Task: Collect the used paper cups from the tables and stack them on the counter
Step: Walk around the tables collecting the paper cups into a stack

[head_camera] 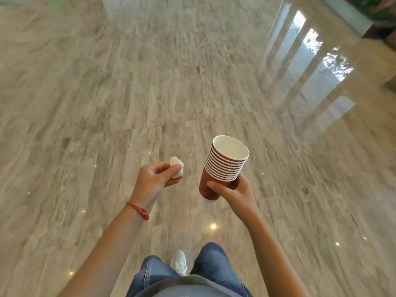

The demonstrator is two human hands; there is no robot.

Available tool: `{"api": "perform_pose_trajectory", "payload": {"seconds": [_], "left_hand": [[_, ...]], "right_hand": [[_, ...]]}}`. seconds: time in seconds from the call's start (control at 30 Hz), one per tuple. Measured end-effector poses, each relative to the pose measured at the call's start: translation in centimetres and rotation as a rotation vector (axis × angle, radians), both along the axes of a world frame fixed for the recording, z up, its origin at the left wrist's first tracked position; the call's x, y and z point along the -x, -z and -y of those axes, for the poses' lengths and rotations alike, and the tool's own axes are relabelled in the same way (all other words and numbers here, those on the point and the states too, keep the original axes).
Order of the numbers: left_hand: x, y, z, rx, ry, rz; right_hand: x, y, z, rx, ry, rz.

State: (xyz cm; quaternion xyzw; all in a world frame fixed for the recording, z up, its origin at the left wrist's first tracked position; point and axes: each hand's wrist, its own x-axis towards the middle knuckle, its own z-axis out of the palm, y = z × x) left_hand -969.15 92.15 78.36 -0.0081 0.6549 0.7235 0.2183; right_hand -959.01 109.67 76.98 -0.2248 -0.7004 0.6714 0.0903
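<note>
A stack of several red paper cups (222, 166) with white rims and a white inside is nested upright and tilted slightly away from me. My right hand (233, 190) grips the stack around its lower half. My left hand (155, 179) pinches a crumpled white tissue (176, 168) between thumb and fingers; a red string bracelet sits on that wrist. Both hands hover at waist height over the floor. No table or counter is in view.
Polished grey-beige marble floor (150, 82) spreads all around, with window reflections (310, 61) at the right. A planter edge with green plants (377, 9) stands at the top right. My jeans and one white shoe (179, 262) show at the bottom.
</note>
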Motion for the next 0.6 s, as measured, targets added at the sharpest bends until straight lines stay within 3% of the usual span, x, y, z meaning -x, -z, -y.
{"api": "perform_pose_trajectory", "payload": {"seconds": [0.37,0.6], "left_hand": [[23.3,2.6,-11.3,0.029,0.003,0.024],[38.7,0.9,-18.0,0.029,-0.054,0.024]], "right_hand": [[23.5,2.1,-11.5,0.008,0.014,0.016],[40.2,0.5,-19.8,-0.006,-0.035,0.027]]}}
